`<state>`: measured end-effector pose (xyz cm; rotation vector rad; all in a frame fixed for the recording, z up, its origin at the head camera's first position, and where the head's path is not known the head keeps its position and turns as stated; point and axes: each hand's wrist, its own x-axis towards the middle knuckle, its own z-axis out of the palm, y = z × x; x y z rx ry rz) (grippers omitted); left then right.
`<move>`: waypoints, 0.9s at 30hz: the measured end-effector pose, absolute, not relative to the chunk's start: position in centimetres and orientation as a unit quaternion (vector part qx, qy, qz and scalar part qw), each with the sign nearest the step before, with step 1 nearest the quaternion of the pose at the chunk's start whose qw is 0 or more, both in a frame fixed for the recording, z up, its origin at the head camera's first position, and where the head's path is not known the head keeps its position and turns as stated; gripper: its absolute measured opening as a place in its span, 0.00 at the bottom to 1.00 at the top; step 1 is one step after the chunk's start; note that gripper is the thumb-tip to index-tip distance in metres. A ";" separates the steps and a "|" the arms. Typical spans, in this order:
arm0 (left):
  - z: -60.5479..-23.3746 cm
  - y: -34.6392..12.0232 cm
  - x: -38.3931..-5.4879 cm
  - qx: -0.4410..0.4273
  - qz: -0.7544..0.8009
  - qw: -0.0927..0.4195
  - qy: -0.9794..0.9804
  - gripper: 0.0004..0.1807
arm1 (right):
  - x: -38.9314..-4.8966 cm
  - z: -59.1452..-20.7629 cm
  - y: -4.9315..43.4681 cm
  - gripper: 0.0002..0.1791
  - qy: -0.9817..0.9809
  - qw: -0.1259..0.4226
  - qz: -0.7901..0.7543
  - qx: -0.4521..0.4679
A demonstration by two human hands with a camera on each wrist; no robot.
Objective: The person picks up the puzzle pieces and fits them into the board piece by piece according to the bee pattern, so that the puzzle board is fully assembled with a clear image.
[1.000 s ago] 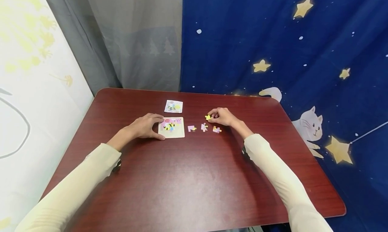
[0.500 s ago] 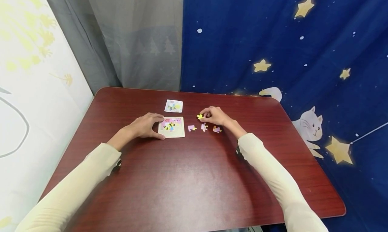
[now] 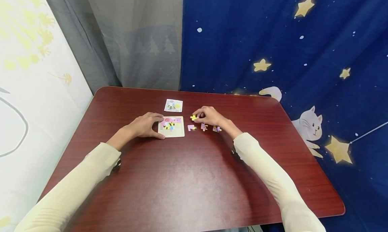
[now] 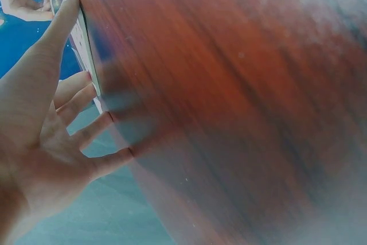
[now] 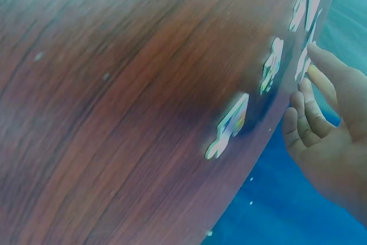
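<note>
One yellow puzzle piece (image 3: 193, 118), pinched in the right hand (image 3: 209, 116), has shifted leftward, roughly parallel to the far edge of the tabletop (image 3: 182, 171), nearer the partly filled puzzle board (image 3: 176, 133) but still outside it; the left hand (image 3: 146, 125), fingers spread apart, touches the board's left side.

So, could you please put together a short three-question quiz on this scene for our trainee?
1. Multiple choice: what is the main colour of the puzzle piece pinched by the right hand?
A) blue
B) yellow
C) black
2. True or false: the left hand is touching the puzzle board.
3. Count: besides the pinched one, how many loose pieces lie on the table?

Key: 1. B; 2. True; 3. Three.
</note>
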<state>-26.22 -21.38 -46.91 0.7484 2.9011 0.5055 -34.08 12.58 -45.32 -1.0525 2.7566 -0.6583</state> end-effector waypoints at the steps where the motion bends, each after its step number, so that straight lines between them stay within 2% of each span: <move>1: -46.9 -21.4 -26.2 0.246 0.167 0.051 0.953 0.55 | -34.1 -45.4 12.4 0.18 0.909 0.059 -0.216 -0.351; 27: -47.0 -21.4 -26.2 0.243 0.163 0.055 0.955 0.56 | -32.8 -45.6 8.8 0.18 0.888 0.068 -0.220 -0.399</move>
